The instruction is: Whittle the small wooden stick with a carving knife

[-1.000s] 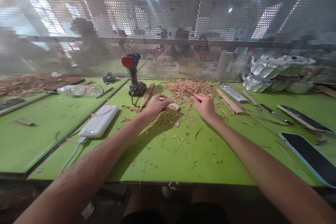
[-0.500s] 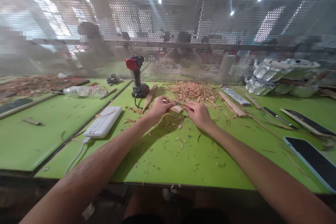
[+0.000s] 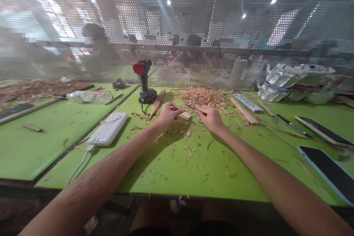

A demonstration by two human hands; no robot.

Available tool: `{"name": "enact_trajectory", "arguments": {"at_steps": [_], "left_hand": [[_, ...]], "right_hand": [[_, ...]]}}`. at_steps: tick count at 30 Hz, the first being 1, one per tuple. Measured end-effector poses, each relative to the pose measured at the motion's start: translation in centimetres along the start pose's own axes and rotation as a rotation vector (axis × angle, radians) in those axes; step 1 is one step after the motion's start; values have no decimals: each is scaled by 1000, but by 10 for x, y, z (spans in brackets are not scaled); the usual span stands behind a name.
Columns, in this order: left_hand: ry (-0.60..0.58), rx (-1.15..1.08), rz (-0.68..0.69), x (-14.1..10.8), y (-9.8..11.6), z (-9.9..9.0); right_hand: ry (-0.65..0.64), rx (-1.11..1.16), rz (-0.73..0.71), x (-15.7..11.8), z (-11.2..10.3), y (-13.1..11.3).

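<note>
Compared with half a second ago, the right hand (image 3: 210, 118) sits slightly farther from the left hand (image 3: 166, 114), widening the small gap between their fingertips. The right thumb and fingers pinch what looks like a thin dark blade (image 3: 189, 107), which points toward the left hand. The left fingers are curled at the wood (image 3: 186, 115), whose pale end shows past them, low over the table (image 3: 193, 177); whether they grip it cannot be told. Just beyond the hands lies a heap of shavings (image 3: 203, 97). The drill (image 3: 144, 81) stands upright to the left, beside a pointed slat (image 3: 157, 104).
</note>
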State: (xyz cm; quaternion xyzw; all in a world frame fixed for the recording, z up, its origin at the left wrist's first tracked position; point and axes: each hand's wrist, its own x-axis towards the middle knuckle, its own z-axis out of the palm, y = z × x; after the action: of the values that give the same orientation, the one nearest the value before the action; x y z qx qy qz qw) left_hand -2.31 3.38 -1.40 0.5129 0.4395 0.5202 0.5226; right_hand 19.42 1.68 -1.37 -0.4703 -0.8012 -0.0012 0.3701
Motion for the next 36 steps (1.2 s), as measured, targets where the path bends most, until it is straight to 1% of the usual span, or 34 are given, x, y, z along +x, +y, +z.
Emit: {"name": "enact_trajectory", "arguments": {"at_steps": [2,4,10,15,24,32,36], "left_hand": [[-9,-4,4,1,-1,1],[-20,-15,13,0,1,3],[-31,-39,35,-3,9,6],[-62,-70,40,-3,11,6],[-119,-79,22,-2,9,6],[-136,-94,-15,0,7,6],[-133,-105,-37,2,7,8]], "right_hand": [[-78,39,-11,-2,3,-10],[-115,46,3,-4,4,-16],[-77,-44,13,-5,0,-21],[-64,-45,15,-4,0,-21],[-40,-59,-4,-3,0,-16],[-76,-89,13,-2,0,-14],[-83,-120,18,-3,1,-21]]}}
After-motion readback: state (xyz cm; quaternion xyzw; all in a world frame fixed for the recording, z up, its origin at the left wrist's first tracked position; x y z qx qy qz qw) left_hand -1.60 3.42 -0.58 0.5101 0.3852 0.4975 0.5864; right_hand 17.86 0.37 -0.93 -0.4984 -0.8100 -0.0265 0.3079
